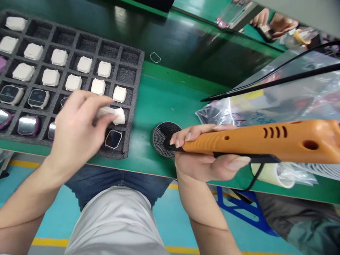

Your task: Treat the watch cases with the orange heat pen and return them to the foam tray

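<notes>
My left hand [79, 124] is over the dark foam tray [120, 154], thumb and fingers pinched on a small whitish piece [104, 112], blurred, that looks like a watch case. Just beyond the fingertips, a white watch case [119, 116] sits in a compartment. Below it lies a watch with a dark screen [113, 139]. My right hand [204, 159] is wrapped round an orange electric screwdriver [255, 138] with a black lever along its side. The screwdriver's black front end points left, over a round dish with a dotted surface [165, 140].
More white cases [73, 82] and purple-framed watches [28, 125] fill other compartments. Clear plastic bags [287, 95] and black cables [278, 83] lie at right, near a tape roll [273, 175]. Another person's hands [281, 26] show across the bench. A blue stool [239, 209] stands below.
</notes>
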{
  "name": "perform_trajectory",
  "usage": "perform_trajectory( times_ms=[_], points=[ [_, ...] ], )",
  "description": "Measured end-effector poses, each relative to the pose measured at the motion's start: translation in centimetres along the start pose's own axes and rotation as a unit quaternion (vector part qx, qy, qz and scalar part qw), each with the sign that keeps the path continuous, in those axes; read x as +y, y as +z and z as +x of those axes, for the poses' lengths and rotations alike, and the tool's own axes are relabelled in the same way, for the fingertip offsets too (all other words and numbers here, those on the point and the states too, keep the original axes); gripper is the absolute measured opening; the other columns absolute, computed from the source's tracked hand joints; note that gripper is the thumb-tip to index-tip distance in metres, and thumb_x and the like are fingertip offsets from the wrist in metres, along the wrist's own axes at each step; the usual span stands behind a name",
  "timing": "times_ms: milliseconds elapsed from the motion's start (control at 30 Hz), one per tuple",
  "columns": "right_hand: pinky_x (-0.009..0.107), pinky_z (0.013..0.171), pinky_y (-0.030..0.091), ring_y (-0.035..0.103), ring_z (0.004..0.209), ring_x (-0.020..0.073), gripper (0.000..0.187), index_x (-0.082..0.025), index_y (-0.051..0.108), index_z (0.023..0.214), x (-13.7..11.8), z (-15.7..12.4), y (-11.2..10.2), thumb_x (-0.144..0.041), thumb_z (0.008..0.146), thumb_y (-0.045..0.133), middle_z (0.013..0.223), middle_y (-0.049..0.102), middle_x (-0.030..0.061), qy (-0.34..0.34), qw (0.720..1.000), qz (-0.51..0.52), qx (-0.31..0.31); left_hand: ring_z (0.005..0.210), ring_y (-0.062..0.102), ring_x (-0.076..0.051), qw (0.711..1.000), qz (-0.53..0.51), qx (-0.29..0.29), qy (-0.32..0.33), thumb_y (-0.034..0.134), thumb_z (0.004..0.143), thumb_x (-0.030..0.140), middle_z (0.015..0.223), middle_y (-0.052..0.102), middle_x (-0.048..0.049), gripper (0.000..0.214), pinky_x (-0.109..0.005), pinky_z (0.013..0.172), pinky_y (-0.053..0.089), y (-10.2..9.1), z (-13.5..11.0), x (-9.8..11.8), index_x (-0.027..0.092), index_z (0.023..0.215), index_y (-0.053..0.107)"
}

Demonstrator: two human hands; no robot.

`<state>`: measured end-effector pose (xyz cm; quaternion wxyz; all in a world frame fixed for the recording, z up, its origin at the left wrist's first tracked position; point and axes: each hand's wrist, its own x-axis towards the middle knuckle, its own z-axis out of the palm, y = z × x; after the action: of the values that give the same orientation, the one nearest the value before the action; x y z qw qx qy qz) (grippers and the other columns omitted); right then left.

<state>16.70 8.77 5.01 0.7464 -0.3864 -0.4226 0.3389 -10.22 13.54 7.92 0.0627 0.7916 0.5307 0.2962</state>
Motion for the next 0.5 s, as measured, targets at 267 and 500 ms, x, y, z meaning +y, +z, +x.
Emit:
perform_trajectory(
  times_ms=[267,500],
  points=[
    [0.033,0.044,0.05,0.056,0.051,0.0175,0.042,-0.034,0.07,0.112,0.6,-0.2,0.0,-0.073,0.098,0.071,0.078,0.066,-0.005,-0.017,1.0,0.017,-0.01,0.087,0.073,-0.021,0.958,-0.035,-0.21,0.193,0.056,0.11,0.004,0.116,0.072,-0.0105,0.022,-0.035,0.077,0.067,5.5,-3.8,6.7,0.017,0.117,0.072],
    [0.036,0.049,0.052,0.057,0.055,0.018,0.04,-0.035,0.08,0.118,-0.3,-0.4,-0.2,-0.07,0.1,0.07,0.083,0.068,-0.0026,-0.03,0.999,0.028,-0.006,0.109,0.077,-0.032,0.96,0.05,-0.138,0.237,0.067,0.111,0.014,0.116,0.081,-0.0149,0.013,-0.068,0.122,0.058,5.5,-3.9,5.9,0.012,0.117,0.079]
  ],
)
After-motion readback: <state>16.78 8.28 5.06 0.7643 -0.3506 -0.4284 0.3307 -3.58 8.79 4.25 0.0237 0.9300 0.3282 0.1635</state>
